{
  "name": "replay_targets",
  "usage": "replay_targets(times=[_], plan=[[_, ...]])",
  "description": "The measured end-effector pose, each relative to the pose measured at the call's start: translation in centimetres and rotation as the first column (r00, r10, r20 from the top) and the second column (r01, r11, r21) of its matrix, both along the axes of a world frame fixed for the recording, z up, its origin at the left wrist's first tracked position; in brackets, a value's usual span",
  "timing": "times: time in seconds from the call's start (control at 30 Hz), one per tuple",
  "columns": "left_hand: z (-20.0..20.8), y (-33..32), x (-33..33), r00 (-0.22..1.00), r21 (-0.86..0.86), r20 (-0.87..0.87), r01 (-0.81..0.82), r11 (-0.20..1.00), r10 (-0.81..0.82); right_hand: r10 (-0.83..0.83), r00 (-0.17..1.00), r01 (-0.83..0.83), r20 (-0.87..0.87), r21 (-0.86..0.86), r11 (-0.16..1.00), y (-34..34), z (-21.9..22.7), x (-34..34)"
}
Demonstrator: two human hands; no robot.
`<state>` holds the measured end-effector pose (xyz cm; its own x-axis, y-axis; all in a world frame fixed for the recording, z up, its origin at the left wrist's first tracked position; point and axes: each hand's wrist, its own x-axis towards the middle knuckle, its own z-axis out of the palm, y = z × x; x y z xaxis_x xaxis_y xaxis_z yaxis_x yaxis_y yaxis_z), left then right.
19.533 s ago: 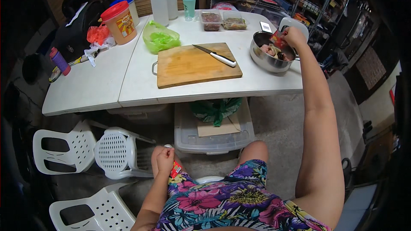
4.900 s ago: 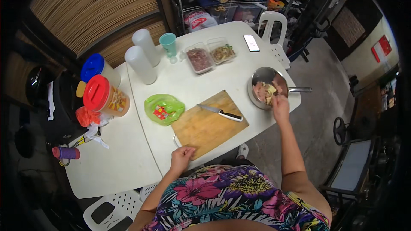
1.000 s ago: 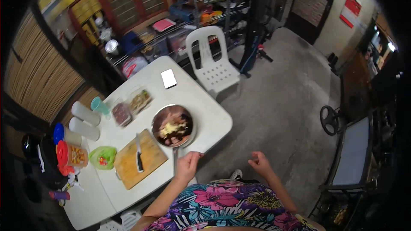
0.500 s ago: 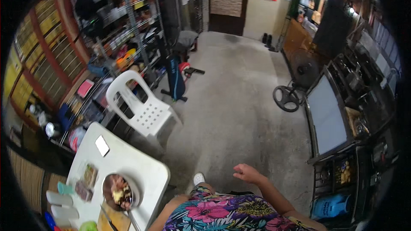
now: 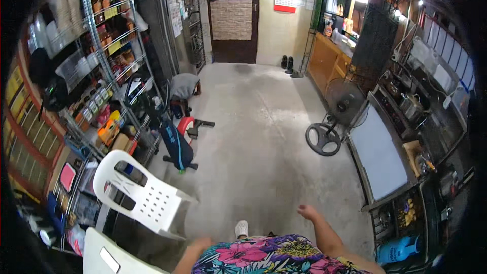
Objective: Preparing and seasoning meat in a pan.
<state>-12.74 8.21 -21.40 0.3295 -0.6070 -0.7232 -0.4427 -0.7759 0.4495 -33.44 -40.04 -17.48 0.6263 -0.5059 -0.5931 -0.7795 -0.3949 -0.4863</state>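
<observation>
My right hand (image 5: 306,212) hangs out in front of my body over the concrete floor. Its fingers are loosely bent, and nothing shows in them. On the other side, my left hand (image 5: 201,244) is smeared by motion beside my flowered garment, so its fingers cannot be made out. Nearest to it are the white plastic chair (image 5: 152,200) and the pale table (image 5: 96,246) at the lower left. A white phone-shaped slab (image 5: 109,260) lies on that table. One white clog (image 5: 242,228) of mine shows below on the floor.
A floor fan (image 5: 346,102) with a round black base stands on the right, before a counter with a stove and a pot (image 5: 413,105). Metal shelves (image 5: 109,35) line the left. An exercise bike with a dark bag (image 5: 176,144) stands beyond the chair. A dark door (image 5: 232,20) closes the far end.
My view has swung up and forward, so the table has dropped toward the lower left and its bowl, cutting board and knife are out of sight. My left hand has come into view.
</observation>
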Motion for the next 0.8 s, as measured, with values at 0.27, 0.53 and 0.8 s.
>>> replay_targets(times=[0.27,0.53,0.8], plan=[[10.2,-20.8,20.5,0.955,-0.092,0.288,0.099,0.991,-0.068,-0.277,0.961,0.274,0.014,0.107,0.956,-3.7,-7.9,-9.9],[4.7,-40.9,36.8,0.965,-0.266,0.203,0.220,0.938,-0.168,-0.325,0.921,0.270,0.215,0.250,0.930,-9.7,-0.7,-2.7],[-9.2,-39.2,50.1,0.995,0.158,-0.010,-0.098,0.982,0.101,-0.440,0.855,0.480,-0.275,0.101,0.871,-40.9,-8.4,27.3]])
